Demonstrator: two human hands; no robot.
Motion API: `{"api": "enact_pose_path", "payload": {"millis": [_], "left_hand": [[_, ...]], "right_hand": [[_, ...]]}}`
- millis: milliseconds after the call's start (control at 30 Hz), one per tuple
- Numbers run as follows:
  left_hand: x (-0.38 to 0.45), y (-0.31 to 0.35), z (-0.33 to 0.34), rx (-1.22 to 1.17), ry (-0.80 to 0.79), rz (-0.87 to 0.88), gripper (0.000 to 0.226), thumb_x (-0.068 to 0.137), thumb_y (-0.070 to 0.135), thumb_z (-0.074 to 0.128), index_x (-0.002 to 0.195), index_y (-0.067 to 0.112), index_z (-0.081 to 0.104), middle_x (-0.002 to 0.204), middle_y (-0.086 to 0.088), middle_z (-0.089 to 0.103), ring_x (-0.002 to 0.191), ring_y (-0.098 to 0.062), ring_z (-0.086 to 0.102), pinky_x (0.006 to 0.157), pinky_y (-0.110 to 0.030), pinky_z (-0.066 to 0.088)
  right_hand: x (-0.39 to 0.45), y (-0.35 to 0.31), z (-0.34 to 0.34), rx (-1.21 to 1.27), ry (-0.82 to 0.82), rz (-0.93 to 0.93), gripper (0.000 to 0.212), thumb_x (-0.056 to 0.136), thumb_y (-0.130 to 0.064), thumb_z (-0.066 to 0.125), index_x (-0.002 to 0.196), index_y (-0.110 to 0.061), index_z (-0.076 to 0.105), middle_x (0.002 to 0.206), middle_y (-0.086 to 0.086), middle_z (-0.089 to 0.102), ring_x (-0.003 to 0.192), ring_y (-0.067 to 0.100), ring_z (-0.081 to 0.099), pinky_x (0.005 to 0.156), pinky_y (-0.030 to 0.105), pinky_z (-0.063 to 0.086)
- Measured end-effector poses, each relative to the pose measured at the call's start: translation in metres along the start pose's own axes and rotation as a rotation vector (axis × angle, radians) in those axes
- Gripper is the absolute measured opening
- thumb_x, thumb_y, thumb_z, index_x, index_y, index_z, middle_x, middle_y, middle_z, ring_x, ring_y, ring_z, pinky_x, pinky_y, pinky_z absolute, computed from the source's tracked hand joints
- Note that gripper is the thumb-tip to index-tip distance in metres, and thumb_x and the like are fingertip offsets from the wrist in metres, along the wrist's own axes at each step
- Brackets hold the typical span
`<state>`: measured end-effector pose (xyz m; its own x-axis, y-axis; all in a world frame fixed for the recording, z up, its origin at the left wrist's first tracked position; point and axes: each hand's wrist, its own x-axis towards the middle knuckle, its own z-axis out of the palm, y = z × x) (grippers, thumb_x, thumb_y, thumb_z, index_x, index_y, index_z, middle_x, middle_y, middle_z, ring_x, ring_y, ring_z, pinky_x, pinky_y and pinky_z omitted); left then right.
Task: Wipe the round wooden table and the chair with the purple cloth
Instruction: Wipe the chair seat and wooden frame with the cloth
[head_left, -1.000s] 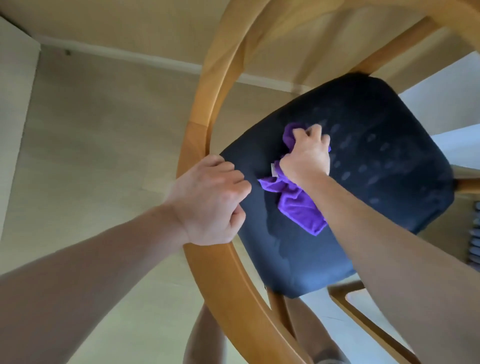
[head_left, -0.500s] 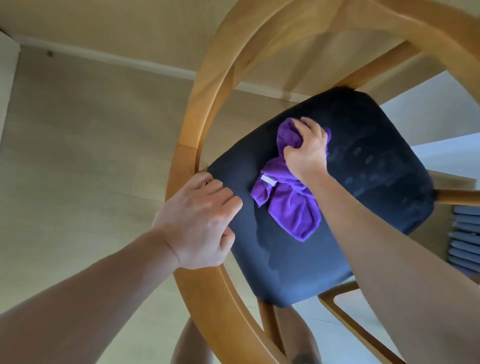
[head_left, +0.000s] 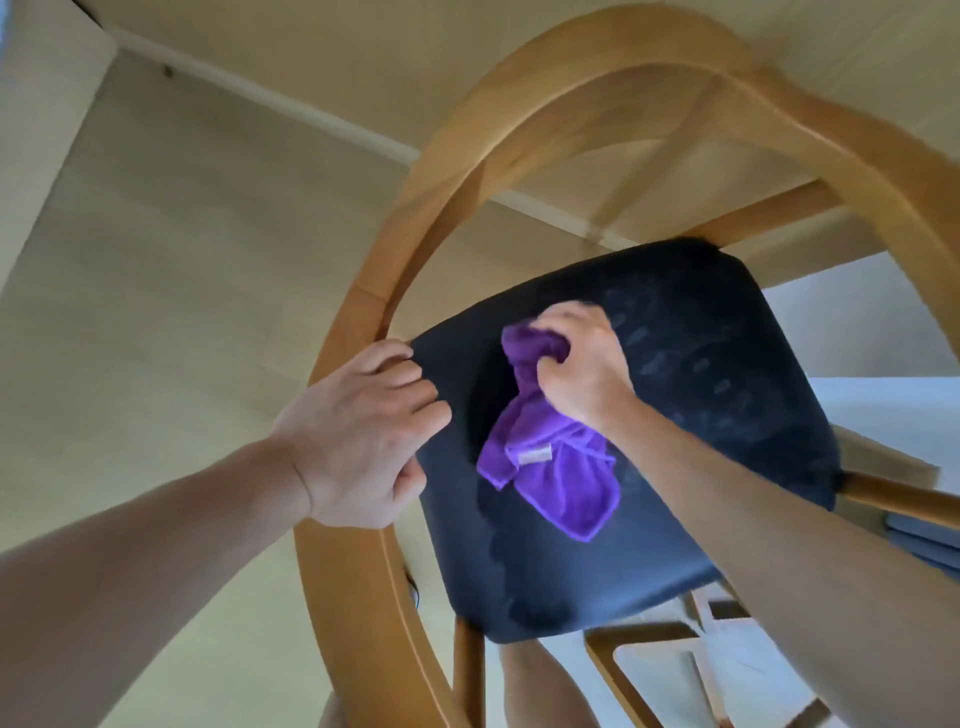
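I look down through the curved wooden backrest (head_left: 358, 582) of a chair onto its dark seat cushion (head_left: 701, 364). My right hand (head_left: 582, 371) grips a bunched purple cloth (head_left: 550, 467) and presses it on the left middle of the cushion; the loose end with a small label trails toward me. My left hand (head_left: 358, 431) holds the wooden backrest rail at the cushion's left edge, fingers curled over it. The round wooden table is not in view.
Pale wood floor (head_left: 171, 291) spreads to the left, with a white baseboard (head_left: 311, 119) along the wall behind. Wooden chair legs and a rung (head_left: 639, 644) show below the seat. A stack of grey-blue things (head_left: 930, 540) lies at the right edge.
My right hand has dragged the cloth across the cushion to the left, toward my left hand. My left hand stays on the backrest rail. The view has shifted slightly.
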<state>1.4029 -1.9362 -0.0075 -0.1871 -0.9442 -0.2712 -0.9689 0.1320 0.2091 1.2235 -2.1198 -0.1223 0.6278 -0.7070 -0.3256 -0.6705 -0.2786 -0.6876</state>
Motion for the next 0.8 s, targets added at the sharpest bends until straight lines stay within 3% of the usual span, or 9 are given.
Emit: {"api": "enact_pose_path", "payload": {"millis": [67, 133, 233, 333, 433, 533, 633, 700, 800], "left_hand": [[-0.001, 0.000, 0.001, -0.003, 0.008, 0.014, 0.015, 0.073, 0.024, 0.041, 0.074, 0.015, 0.053, 0.066, 0.000, 0.045, 0.070, -0.028, 0.044, 0.110, -0.042, 0.035], [0.000, -0.001, 0.000, -0.018, 0.009, 0.030, 0.011, 0.073, 0.025, 0.041, 0.072, 0.016, 0.049, 0.066, 0.001, 0.041, 0.068, -0.027, 0.041, 0.108, -0.043, 0.036], [0.000, 0.000, -0.003, -0.031, 0.004, 0.059, 0.005, 0.074, 0.024, 0.043, 0.072, 0.019, 0.041, 0.066, 0.002, 0.037, 0.067, -0.027, 0.040, 0.105, -0.044, 0.039], [0.000, 0.002, -0.006, -0.045, 0.037, 0.075, 0.005, 0.075, 0.025, 0.046, 0.076, 0.023, 0.050, 0.067, 0.001, 0.040, 0.068, -0.026, 0.044, 0.103, -0.046, 0.043], [-0.002, 0.002, -0.008, -0.017, 0.025, 0.085, 0.006, 0.078, 0.027, 0.044, 0.073, 0.024, 0.042, 0.068, 0.003, 0.037, 0.069, -0.023, 0.038, 0.106, -0.051, 0.044], [-0.004, 0.000, -0.004, 0.013, -0.030, 0.052, 0.013, 0.078, 0.029, 0.041, 0.076, 0.018, 0.048, 0.074, 0.000, 0.051, 0.080, -0.026, 0.050, 0.116, -0.056, 0.032], [-0.005, -0.001, 0.000, 0.015, -0.021, -0.049, 0.037, 0.076, 0.030, 0.044, 0.101, 0.014, 0.065, 0.109, -0.006, 0.062, 0.115, -0.031, 0.054, 0.127, -0.053, 0.016], [-0.006, 0.000, 0.000, -0.028, 0.047, -0.123, 0.049, 0.073, 0.028, 0.047, 0.116, 0.011, 0.065, 0.133, -0.010, 0.058, 0.135, -0.033, 0.047, 0.130, -0.050, 0.011], [-0.006, 0.003, -0.003, -0.063, 0.093, -0.222, 0.063, 0.074, 0.025, 0.043, 0.133, 0.009, 0.059, 0.158, -0.014, 0.044, 0.151, -0.033, 0.034, 0.130, -0.050, 0.011]], "right_hand": [[0.041, -0.003, -0.010, 0.020, 0.088, 0.147, 0.053, 0.080, -0.008, 0.058, 0.132, -0.015, 0.063, 0.139, 0.001, 0.053, 0.135, 0.022, 0.039, 0.113, 0.028, 0.031], [0.059, -0.014, 0.005, -0.162, -0.008, 0.191, 0.056, 0.084, -0.019, 0.060, 0.140, -0.016, 0.055, 0.149, 0.003, 0.045, 0.143, 0.028, 0.030, 0.118, 0.038, 0.023], [0.019, -0.035, 0.058, -0.642, -0.204, -0.085, 0.051, 0.080, -0.038, 0.059, 0.128, -0.021, 0.058, 0.140, 0.002, 0.046, 0.134, 0.032, 0.031, 0.108, 0.055, 0.030], [-0.045, -0.035, 0.084, -0.674, -0.405, -0.390, 0.046, 0.074, -0.034, 0.063, 0.118, -0.021, 0.063, 0.127, 0.000, 0.052, 0.119, 0.029, 0.040, 0.096, 0.051, 0.039], [-0.071, -0.025, 0.069, -0.632, -0.653, -0.544, 0.017, 0.073, -0.025, 0.059, 0.090, -0.026, 0.063, 0.106, -0.005, 0.052, 0.108, 0.026, 0.045, 0.088, 0.046, 0.043], [-0.038, -0.015, 0.041, -0.364, -0.353, -0.314, 0.023, 0.071, -0.020, 0.047, 0.083, -0.028, 0.065, 0.096, -0.008, 0.057, 0.102, 0.023, 0.049, 0.086, 0.044, 0.050], [0.031, -0.006, 0.009, -0.153, -0.009, 0.067, 0.055, 0.076, -0.014, 0.055, 0.129, -0.023, 0.062, 0.130, 0.003, 0.054, 0.124, 0.026, 0.043, 0.103, 0.041, 0.044], [0.049, -0.017, 0.013, -0.257, -0.076, 0.180, 0.063, 0.072, -0.019, 0.055, 0.136, -0.023, 0.055, 0.140, 0.005, 0.046, 0.130, 0.031, 0.036, 0.104, 0.043, 0.040], [0.010, -0.036, 0.053, -0.625, -0.244, -0.067, 0.057, 0.069, -0.035, 0.057, 0.125, -0.023, 0.057, 0.136, 0.003, 0.043, 0.123, 0.033, 0.036, 0.097, 0.048, 0.039]]}}
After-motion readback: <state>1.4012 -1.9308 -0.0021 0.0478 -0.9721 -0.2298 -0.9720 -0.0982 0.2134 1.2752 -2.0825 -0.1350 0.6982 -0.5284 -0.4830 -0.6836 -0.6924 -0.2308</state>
